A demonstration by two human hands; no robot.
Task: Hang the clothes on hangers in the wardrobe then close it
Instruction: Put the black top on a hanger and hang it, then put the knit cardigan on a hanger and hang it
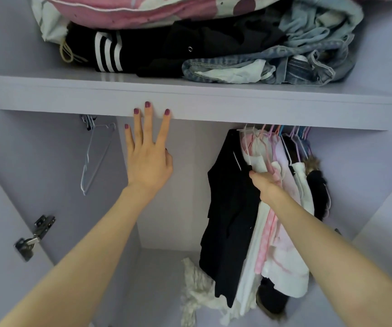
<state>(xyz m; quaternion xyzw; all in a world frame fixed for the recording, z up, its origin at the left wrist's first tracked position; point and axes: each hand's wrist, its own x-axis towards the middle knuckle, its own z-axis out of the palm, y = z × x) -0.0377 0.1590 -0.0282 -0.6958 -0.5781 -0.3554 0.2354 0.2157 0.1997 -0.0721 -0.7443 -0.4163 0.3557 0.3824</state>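
I look into an open lilac wardrobe. My left hand (148, 152) is raised flat with straight, spread fingers, its tips against the front edge of the shelf (213, 107). My right hand (264, 182) reaches into the hanging clothes at the right, fingers tucked between a black garment (230, 223) and white and pink garments (282, 244); its fingertips are hidden. Several pastel hangers (287, 135) crowd the right end under the shelf. One bare wire hanger (95, 156) hangs alone at the left.
Folded black clothes (143, 53), jeans (284, 64) and pink bedding (131, 10) fill the shelf above. A crumpled white garment (197, 291) lies on the wardrobe floor. A door hinge (34, 237) sits on the left wall. Open space lies between the bare hanger and the hung clothes.
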